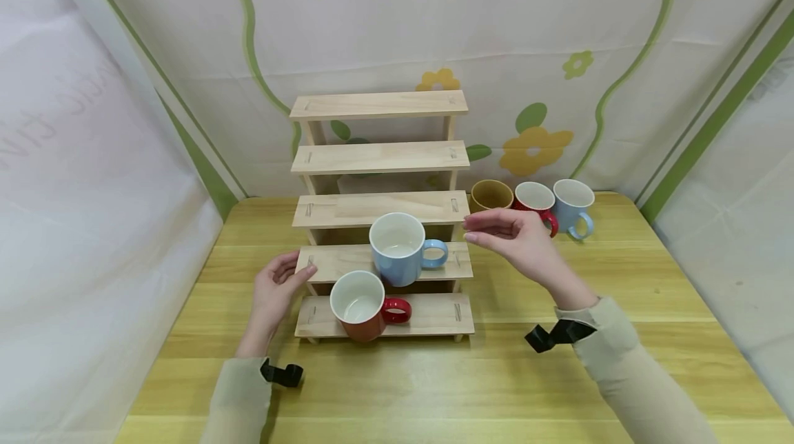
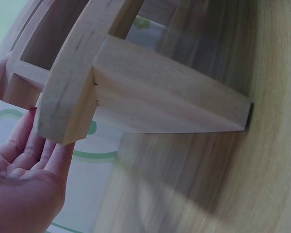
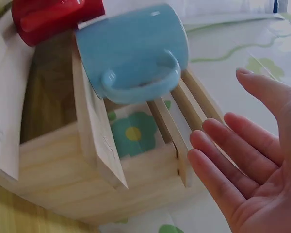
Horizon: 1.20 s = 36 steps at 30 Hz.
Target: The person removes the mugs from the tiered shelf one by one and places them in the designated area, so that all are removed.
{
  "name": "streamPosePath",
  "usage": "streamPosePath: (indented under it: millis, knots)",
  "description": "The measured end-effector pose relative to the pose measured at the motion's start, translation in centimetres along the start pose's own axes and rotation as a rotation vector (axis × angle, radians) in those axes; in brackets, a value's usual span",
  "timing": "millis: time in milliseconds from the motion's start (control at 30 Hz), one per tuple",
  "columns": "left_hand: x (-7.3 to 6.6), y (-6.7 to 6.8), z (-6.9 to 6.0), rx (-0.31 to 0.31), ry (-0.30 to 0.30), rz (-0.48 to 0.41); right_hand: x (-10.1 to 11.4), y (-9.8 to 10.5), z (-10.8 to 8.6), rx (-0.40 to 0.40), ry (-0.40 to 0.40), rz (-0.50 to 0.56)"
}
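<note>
While the left hand (image 1: 275, 292) grips the wooden rack (image 1: 347, 209), the right hand (image 1: 527, 243) hangs empty and relaxed near the blue mug (image 1: 397, 270) on the second-lowest shelf (image 1: 335, 263). Clearing its handle (image 1: 444, 254) should prevent knocks.

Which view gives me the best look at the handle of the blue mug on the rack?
The right wrist view: it shows the handle of the blue mug close up, with nothing in front. The head view shows it smaller, from above, pointing right. The left wrist view does not show it.
</note>
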<state>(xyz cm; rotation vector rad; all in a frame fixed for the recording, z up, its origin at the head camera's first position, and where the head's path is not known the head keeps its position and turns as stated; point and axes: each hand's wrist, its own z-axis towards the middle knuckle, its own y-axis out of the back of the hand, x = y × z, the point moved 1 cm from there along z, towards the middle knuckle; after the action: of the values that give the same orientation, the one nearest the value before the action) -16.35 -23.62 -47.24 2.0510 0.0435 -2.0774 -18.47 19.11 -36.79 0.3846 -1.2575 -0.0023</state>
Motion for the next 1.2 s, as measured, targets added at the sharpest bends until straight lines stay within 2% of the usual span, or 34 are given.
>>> streamPosePath:
  millis: [267, 367, 733, 1000, 1200]
  knots:
    - [0.0, 0.0, 0.0, -0.001, -0.002, 0.0, -0.8, -1.7, 0.0, 0.118, -0.035, 0.01]
    - [0.0, 0.0, 0.0, 0.0, 0.0, 0.003, -1.1, -2.2, 0.0, 0.141, -0.057, 0.012]
    - [0.0, 0.0, 0.0, 0.0, 0.0, 0.005, -1.8, -3.7, 0.3, 0.137, -0.102, 0.012]
    - [0.0, 0.0, 0.1, -0.001, -0.001, 0.003, -2.1, -4.3, 0.2, 0.149, -0.139, 0.142]
    - [0.2, 0.1, 0.2, -0.003, -0.01, 0.01, -1.8, -4.9, 0.3, 0.145, -0.141, 0.15]
